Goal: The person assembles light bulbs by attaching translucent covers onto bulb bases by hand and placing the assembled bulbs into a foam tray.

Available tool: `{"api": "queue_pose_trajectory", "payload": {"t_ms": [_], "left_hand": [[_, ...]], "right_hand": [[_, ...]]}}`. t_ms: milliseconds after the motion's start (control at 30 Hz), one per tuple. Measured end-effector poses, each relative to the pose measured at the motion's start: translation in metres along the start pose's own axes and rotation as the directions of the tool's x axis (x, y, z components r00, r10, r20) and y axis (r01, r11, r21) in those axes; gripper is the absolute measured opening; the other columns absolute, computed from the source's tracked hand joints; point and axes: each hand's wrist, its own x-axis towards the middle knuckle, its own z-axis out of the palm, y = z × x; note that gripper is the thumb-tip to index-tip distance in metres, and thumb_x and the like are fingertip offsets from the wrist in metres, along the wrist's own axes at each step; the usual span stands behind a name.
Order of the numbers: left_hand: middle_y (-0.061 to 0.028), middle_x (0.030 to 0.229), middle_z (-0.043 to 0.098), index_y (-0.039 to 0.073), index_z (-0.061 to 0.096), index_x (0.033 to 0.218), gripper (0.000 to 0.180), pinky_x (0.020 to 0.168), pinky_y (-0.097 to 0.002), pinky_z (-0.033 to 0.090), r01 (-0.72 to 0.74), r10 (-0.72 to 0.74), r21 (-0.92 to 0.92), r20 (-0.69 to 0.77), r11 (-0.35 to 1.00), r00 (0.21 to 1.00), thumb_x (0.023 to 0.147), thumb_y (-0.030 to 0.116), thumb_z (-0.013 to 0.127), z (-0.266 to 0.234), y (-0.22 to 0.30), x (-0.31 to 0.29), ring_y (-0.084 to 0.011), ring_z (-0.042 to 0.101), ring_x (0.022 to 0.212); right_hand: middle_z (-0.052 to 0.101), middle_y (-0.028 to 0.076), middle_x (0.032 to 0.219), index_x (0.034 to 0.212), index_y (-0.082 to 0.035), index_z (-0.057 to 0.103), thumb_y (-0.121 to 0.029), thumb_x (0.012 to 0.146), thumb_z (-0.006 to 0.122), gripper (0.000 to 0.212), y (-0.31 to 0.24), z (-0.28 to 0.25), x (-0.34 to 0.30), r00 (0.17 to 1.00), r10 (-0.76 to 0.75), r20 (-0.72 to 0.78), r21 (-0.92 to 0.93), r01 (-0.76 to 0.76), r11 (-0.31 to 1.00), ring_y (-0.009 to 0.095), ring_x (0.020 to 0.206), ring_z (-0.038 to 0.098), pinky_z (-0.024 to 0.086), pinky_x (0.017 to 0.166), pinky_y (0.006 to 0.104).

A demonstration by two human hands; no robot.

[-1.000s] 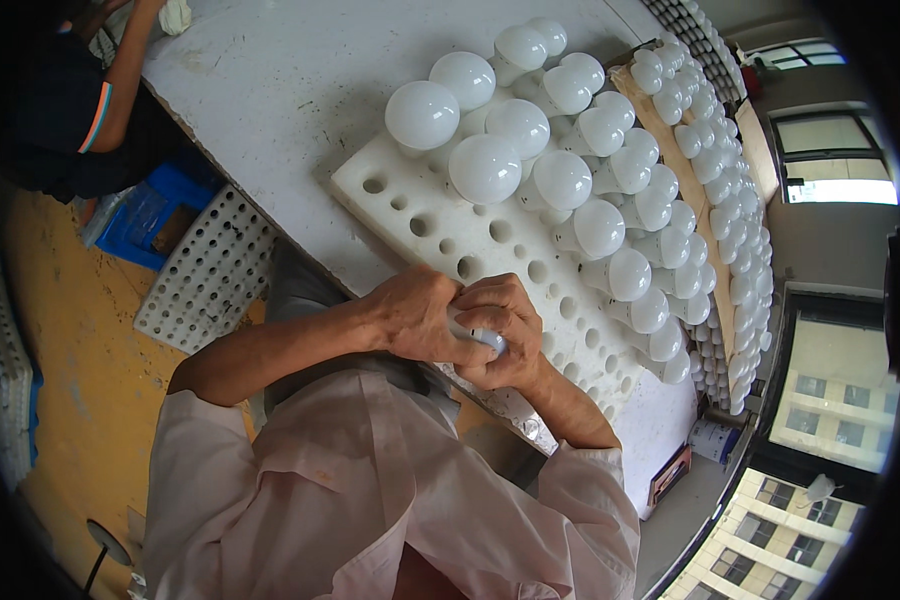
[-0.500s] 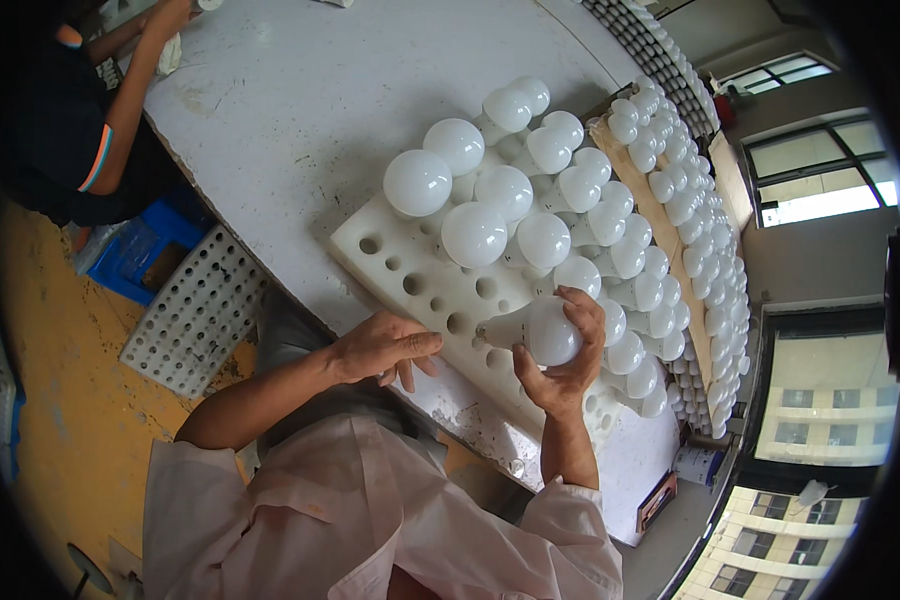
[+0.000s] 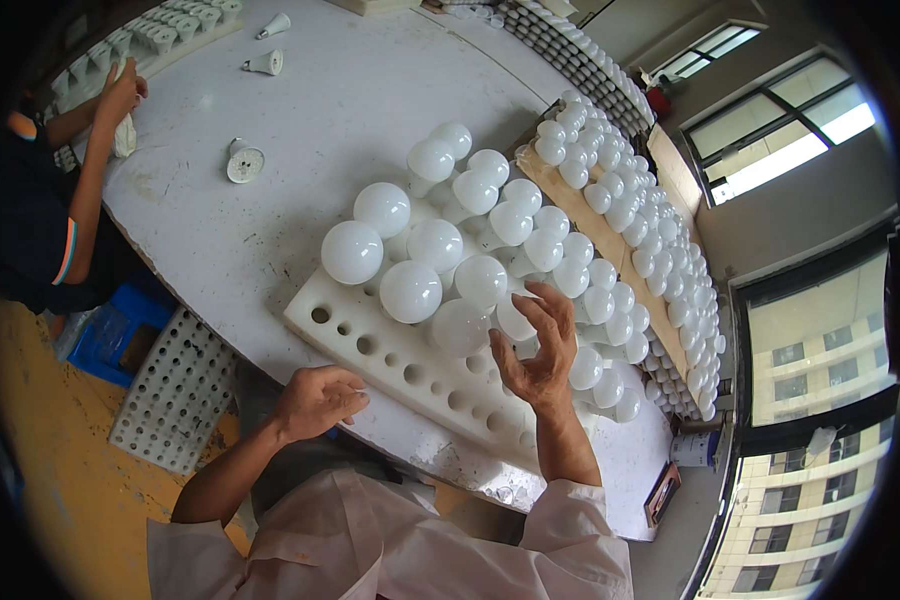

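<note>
Bulb (image 3: 515, 318) now seated in foam tray (image 3: 370, 345); right hand (image 3: 537, 345) spread, left hand (image 3: 318, 400) loosely curled, both empty.

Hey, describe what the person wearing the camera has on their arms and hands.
Both hands are bare: no gloves, rings or watch show on the left hand or the right hand. The forearms are uncovered too. The person wears a pale pinkish-white top with loose sleeves that end near the elbows, the fabric creased and gathered. No cables, straps or markings are visible on either arm.
</note>
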Motion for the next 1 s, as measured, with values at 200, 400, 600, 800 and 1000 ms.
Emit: {"api": "queue_pose_trajectory", "payload": {"t_ms": [200,400,600,800,1000], "left_hand": [[-0.0157,0.075,0.069,-0.008,0.061,0.095,0.016,0.049,-0.0222,0.051,-0.077,0.066,-0.089,-0.120,0.993,0.991,0.087,0.006,0.062,-0.018,-0.009,-0.004,-0.0141,0.067,0.063],[-0.0142,0.078,0.066,-0.008,0.061,0.090,0.017,0.056,-0.0266,0.057,-0.184,0.164,-0.010,-0.409,0.983,0.898,0.088,0.008,0.060,-0.065,0.007,-0.012,-0.0180,0.068,0.067],[-0.0163,0.103,0.067,-0.004,0.058,0.109,0.027,0.071,-0.0265,0.052,-0.094,0.342,0.375,-0.677,0.922,0.651,0.085,0.006,0.063,-0.128,0.028,0.046,-0.0192,0.066,0.095],[-0.0233,0.141,0.041,-0.001,0.041,0.132,0.064,0.105,-0.0415,0.038,0.212,0.366,0.706,-0.571,0.676,0.735,0.078,0.018,0.069,-0.195,0.046,0.169,-0.0342,0.041,0.130],[-0.0244,0.143,0.036,0.001,0.033,0.137,0.076,0.107,-0.0405,0.034,0.490,0.362,0.766,-0.634,0.417,0.683,0.078,0.030,0.071,-0.286,0.033,0.288,-0.0359,0.036,0.132]], "right_hand": [[0.059,0.015,0.111,0.110,-0.006,0.061,0.000,0.072,0.071,0.039,0.080,-0.051,0.042,0.989,0.123,-0.080,-0.207,-0.137,0.969,0.030,0.101,0.059,0.050,0.083,0.0386],[0.061,0.017,0.115,0.117,-0.005,0.058,-0.024,0.080,0.069,0.043,0.206,-0.054,0.083,0.833,0.552,0.045,-0.245,-0.526,0.814,0.031,0.100,0.062,0.052,0.082,0.0381],[0.057,0.018,0.123,0.125,-0.009,0.055,-0.027,0.073,0.073,0.058,0.286,-0.023,0.115,0.883,0.455,0.113,-0.488,-0.350,0.800,0.034,0.118,0.050,0.041,0.100,0.0430],[0.055,0.020,0.126,0.129,-0.005,0.053,-0.032,0.071,0.075,0.067,0.337,0.016,0.141,0.911,0.367,0.190,-0.473,-0.242,0.847,0.037,0.118,0.050,0.038,0.103,0.0437],[0.058,0.021,0.121,0.128,-0.008,0.051,-0.033,0.071,0.074,0.067,0.330,0.043,0.159,0.849,0.488,0.204,-0.464,-0.355,0.812,0.037,0.114,0.054,0.042,0.097,0.0438]]}}
